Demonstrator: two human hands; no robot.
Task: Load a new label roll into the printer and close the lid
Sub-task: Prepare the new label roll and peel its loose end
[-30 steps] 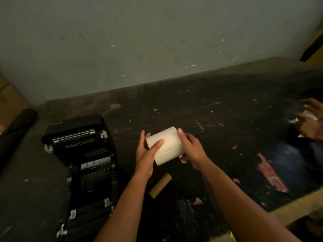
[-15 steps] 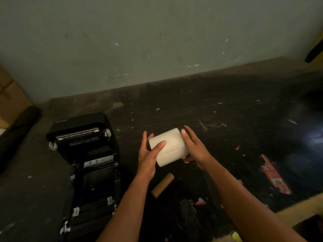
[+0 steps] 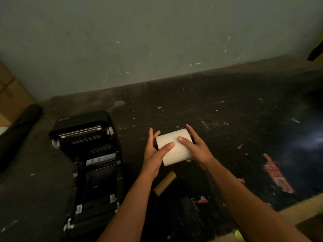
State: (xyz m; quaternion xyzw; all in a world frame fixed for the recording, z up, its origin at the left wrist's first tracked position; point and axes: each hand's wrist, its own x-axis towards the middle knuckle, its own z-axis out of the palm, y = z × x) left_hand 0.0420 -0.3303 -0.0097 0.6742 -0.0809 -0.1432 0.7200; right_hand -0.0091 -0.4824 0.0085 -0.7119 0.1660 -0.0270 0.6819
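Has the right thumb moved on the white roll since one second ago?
Yes. The right hand now lays its thumb across the front face of the white label roll, toward the left hand; earlier it gripped only the roll's right end.

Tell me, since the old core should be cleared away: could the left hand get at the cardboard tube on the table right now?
Probably not yet: the left hand shares the label roll with the right hand. The cardboard tube lies uncovered just below them.
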